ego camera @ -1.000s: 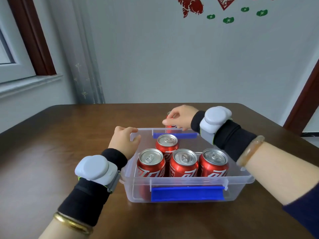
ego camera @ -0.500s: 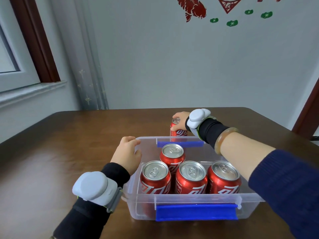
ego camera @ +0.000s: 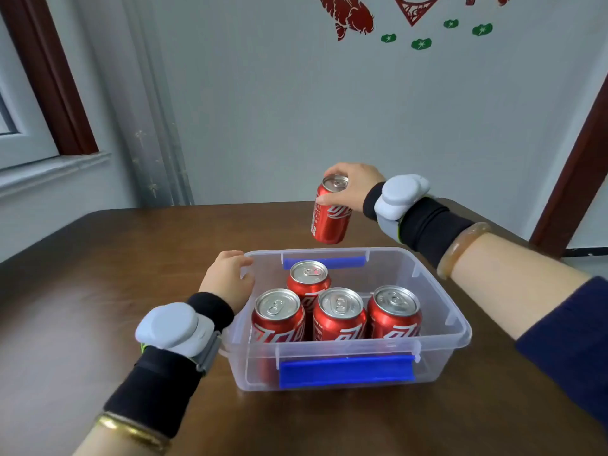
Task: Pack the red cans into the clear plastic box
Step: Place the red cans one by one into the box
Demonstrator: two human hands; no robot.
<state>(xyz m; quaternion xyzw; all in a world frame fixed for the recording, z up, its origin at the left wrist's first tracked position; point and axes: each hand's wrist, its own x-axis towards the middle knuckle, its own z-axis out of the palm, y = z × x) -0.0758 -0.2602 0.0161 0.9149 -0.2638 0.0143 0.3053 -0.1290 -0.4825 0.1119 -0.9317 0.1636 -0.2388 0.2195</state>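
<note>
R hand (ego camera: 353, 185) held 1 red can (ego camera: 330, 213) in the air, fingers (ego camera: 324, 199) wrapped round its upper part, can tilted a bit, above the far edge of the clear plastic box (ego camera: 457, 319). Box sat on the worktop (ego camera: 98, 274) near its front edge, w/ blue latches on front & far sides. Inside: 4 cans upright, 3 in a row along the near wall (ego camera: 339, 314), 1 behind them (ego camera: 308, 278) toward the far-left part. L hand (ego camera: 227, 279) rested on the box's far-left corner, fingers curled over the rim, gripping it loosely.
</note>
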